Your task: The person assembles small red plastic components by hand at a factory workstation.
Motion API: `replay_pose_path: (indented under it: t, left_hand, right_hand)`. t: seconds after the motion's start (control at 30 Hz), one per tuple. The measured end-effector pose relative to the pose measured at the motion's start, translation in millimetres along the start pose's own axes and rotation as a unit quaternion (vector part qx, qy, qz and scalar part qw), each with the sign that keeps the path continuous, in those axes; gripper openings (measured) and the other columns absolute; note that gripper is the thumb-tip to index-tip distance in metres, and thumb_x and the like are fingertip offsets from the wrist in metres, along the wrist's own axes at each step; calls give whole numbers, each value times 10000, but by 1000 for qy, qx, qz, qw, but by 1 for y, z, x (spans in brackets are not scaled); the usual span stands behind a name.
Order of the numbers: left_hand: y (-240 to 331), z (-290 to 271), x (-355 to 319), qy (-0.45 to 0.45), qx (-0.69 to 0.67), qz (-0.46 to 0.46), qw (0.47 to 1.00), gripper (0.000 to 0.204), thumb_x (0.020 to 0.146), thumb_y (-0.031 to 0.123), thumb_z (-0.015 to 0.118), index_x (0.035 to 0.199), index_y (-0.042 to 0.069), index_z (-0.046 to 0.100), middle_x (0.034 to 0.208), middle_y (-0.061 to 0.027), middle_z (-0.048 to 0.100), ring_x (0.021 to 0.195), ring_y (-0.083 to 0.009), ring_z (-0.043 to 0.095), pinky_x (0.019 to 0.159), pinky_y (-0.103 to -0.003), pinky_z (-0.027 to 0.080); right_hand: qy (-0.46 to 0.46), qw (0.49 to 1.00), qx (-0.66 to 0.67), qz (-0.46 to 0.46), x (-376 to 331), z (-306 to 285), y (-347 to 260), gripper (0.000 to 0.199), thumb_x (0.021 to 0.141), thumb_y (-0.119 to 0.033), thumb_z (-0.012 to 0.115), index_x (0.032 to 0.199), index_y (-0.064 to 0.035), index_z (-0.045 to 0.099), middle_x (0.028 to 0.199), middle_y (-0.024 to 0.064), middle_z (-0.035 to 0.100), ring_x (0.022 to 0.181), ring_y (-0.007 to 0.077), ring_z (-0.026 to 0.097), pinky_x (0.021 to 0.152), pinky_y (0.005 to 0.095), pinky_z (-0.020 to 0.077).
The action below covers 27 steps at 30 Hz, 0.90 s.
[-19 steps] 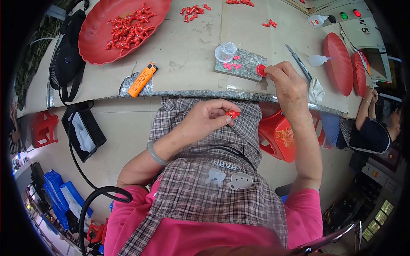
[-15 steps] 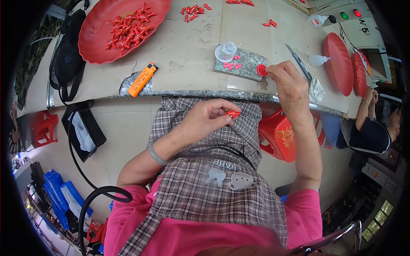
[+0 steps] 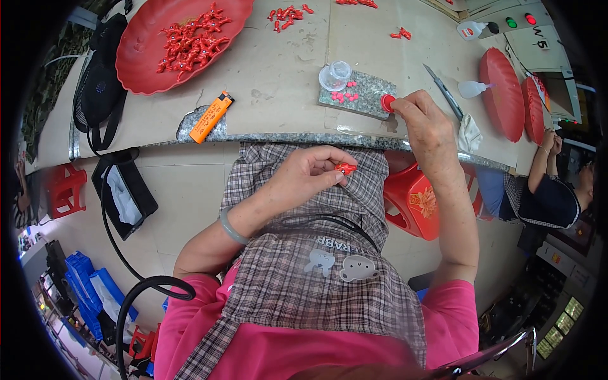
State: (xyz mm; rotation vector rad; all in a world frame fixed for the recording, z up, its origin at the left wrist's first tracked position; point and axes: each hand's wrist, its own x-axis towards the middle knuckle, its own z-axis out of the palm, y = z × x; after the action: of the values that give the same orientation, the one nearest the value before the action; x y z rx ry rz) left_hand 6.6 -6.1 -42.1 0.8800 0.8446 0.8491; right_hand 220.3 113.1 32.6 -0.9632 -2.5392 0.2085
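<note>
My left hand (image 3: 308,177) is closed, pinching a small glossy red figurine (image 3: 345,168) between thumb and fingertips over the checked apron. Beyond the table edge my right hand (image 3: 429,126) has thumb and forefinger pressed together at a small round red cap (image 3: 387,103). Whatever those fingers hold is too small to make out. The cap stands on the right end of a grey stone slab (image 3: 370,92). On the slab's left part lie several pink bits (image 3: 345,97), beside a clear plastic cup (image 3: 335,76).
A large red dish (image 3: 136,63) holds many red figurines (image 3: 193,44); more lie loose at the table's far side. An orange lighter (image 3: 212,118) lies near the front edge. To the right are a craft knife (image 3: 443,90), white cloth (image 3: 469,133), squeeze bottle (image 3: 472,89) and a co-worker (image 3: 554,190).
My right hand has shifted very slightly left, its fingertips staying by the red cap. The left hand and the figurine look unmoved.
</note>
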Motion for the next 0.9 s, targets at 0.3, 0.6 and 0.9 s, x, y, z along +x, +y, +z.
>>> replay_pose_path:
  t: [0.3,0.6,0.9]
  left_hand:
    - [-1,-1,0,2,-13,-7,1000,286,930,0,610,1215,-16,610,1122,-84,675,978,-146,671,884,-272,542]
    - [5,3,0,-4,-23,-5,1000,265,947,17,592,1210,-14,602,1117,-99,675,982,-167,680,862,-279,546]
    - [13,6,-2,3,-122,12,992,243,954,-8,557,1197,-3,554,1128,-154,670,998,-192,686,847,-279,557]
  right_hand:
    - [23,999,25,3,-7,1,8,221,771,112,624,962,4,649,874,114,603,752,267,682,626,358,566]
    - [37,999,32,18,-10,1,5,186,792,86,653,960,6,645,855,119,595,730,276,667,605,371,545]
    - [72,898,338,274,-21,3,7,98,884,-26,690,970,19,685,834,54,675,699,117,665,628,237,534]
